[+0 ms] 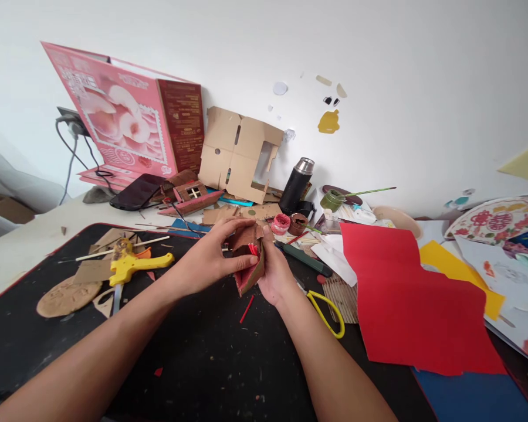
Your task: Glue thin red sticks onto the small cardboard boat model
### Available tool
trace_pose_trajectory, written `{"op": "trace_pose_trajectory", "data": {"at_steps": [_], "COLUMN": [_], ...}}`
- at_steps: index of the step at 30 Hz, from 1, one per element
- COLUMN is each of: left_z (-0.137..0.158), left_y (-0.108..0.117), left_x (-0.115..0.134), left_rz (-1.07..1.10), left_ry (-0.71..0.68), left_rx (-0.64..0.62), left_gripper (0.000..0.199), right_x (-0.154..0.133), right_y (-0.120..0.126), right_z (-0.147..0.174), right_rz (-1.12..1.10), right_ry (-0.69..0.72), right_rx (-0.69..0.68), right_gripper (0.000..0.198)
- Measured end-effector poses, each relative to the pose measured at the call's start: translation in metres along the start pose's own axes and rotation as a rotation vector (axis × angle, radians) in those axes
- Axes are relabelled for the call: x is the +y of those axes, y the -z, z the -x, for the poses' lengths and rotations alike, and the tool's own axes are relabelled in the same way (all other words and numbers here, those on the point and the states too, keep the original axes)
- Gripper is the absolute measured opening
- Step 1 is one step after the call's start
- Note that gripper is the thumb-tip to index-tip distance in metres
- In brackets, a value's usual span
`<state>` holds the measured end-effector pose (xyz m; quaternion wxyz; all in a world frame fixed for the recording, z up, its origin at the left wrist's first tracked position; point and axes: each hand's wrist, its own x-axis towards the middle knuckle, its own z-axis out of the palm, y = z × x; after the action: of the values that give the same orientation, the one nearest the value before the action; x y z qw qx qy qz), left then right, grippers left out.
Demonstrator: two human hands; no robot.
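Between my two hands is a small cardboard model boat (245,280), painted brown outside and reddish inside, its pointed end tilted toward me. My left hand (211,255) grips its left side, thumb pressed inside near a few small red sticks (253,250). Around the right side wraps my right hand (276,271), with most of its fingers hidden behind the boat. A loose red stick (247,309) lies on the black mat (211,363) just below.
A yellow glue gun (134,265) lies left on cardboard scraps. Yellow-handled scissors (330,313), a dark green cutter (307,259) and red paper (418,305) are on the right. Behind stand another model boat (192,202), a black thermos (295,186), paint jars (280,223) and a pink box (127,117).
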<state>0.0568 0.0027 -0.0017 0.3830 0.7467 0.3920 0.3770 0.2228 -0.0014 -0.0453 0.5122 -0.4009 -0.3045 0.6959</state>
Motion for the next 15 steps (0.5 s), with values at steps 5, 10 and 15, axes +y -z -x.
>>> {"op": "trace_pose_trajectory", "data": {"at_steps": [5,10,15], "left_z": [0.0005,0.0009,0.0013], "left_y": [0.0011,0.0005,-0.0001], "left_x": [0.0013,0.0004,0.0017], "left_rz": [-0.039,-0.045,-0.084], "left_ry": [-0.022,-0.034,-0.019], "left_rx": [-0.005,0.000,0.008], "left_gripper": [0.069,0.068,0.065], "right_x": [-0.0013,-0.0013,-0.0014], "right_y": [-0.0005,-0.0013,-0.0026], "right_z": [0.0007,0.0006,0.0008], "right_rz": [-0.036,-0.027,-0.062], "right_ry": [-0.013,0.001,-0.021], "right_rx": [0.013,0.036,0.049], "right_gripper": [0.059,0.059,0.056]}}
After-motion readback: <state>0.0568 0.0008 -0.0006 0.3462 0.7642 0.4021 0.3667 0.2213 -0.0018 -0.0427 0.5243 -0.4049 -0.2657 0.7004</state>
